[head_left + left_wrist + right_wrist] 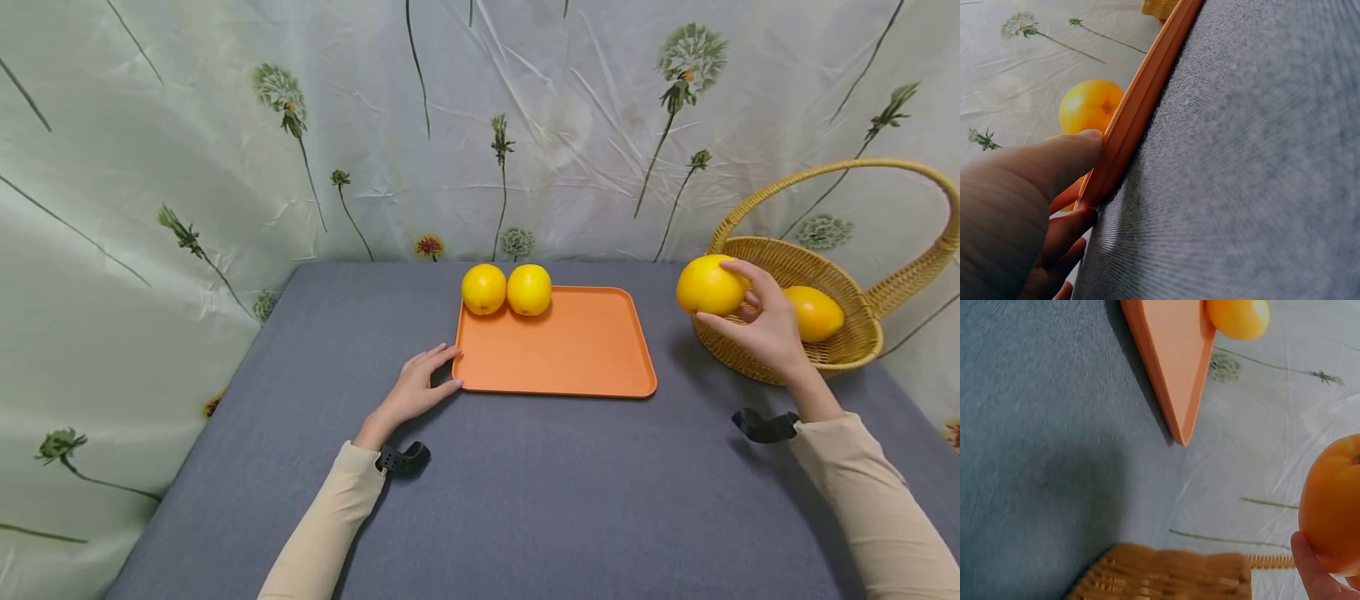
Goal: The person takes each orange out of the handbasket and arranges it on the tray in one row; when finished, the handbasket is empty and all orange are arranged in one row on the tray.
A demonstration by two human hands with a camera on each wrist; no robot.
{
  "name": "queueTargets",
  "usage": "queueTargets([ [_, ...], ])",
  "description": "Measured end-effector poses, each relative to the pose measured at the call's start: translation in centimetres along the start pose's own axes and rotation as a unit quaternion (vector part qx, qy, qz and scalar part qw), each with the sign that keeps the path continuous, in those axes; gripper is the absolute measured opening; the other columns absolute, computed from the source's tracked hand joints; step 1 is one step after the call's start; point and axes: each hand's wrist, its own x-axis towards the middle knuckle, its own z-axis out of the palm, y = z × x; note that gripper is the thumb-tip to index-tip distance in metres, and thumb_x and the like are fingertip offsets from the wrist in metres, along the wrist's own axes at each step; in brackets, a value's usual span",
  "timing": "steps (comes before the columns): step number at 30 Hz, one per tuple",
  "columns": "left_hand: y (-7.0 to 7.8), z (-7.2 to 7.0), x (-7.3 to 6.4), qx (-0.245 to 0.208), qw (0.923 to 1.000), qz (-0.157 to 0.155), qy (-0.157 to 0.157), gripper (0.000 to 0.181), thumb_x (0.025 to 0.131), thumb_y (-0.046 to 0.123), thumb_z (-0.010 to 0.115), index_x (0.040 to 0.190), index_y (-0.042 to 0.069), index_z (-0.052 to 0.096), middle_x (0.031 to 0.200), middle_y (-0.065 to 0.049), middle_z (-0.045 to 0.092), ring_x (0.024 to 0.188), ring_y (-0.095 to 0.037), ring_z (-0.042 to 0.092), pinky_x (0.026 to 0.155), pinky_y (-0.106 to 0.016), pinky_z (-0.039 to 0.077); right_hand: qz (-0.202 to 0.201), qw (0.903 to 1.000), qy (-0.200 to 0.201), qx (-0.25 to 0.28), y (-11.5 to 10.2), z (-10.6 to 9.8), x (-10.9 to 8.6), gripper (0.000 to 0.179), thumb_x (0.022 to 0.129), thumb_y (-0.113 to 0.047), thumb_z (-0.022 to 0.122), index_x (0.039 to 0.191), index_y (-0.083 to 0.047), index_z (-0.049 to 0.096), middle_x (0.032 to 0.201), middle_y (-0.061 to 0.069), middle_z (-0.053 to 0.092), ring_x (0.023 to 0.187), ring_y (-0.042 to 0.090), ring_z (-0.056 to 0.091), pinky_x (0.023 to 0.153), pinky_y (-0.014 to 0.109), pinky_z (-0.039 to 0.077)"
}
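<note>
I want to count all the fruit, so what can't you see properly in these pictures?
- Basket: in the head view, the right hand and held orange cover part of its inside; only one orange in the basket shows.
- Right wrist view: held orange cut off by the edge; basket blurred.
- Left wrist view: left hand and tray rim hide the tray's inside.

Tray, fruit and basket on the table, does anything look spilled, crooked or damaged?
Nothing stands out. The tray lies flat, two oranges side by side at its far edge, the basket upright. The left hand touches the tray's rim; the right hand holds another orange.
</note>
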Motion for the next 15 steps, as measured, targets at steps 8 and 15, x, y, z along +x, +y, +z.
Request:
queueTargets([
  [8, 0.1, 0.3, -0.3, 0.002, 1.0, 0.001, -0.002, 0.054, 0.088, 0.027, 0.065, 0.136, 0.009, 0.049, 0.143, -0.015, 0.048, 0.138, -0.034, 0.036, 0.111, -0.06, 0.022, -0.014, 0.9992, -0.037, 0.001, 0.1, 1.9, 0.3, 0.076, 0.068, 0.009, 0.076, 0.137, -0.008, 0.046, 0.13, -0.026, 0.039, 0.101, -0.013, 0.048, 0.077, -0.001, 0.042],
  [15, 0.1, 0.1, 0.0, 0.004, 0.9999, 0.01, 0.008, 0.054, 0.087, 0.026, 0.065, 0.136, 0.008, 0.05, 0.142, -0.015, 0.048, 0.137, -0.034, 0.038, 0.11, -0.06, 0.023, -0.023, 0.9959, -0.077, 0.043, 0.3, 3.9, 1.2, 0.073, 0.072, 0.007, 0.075, 0.137, -0.007, 0.044, 0.129, -0.024, 0.04, 0.101, -0.013, 0.049, 0.078, 0.002, 0.045],
])
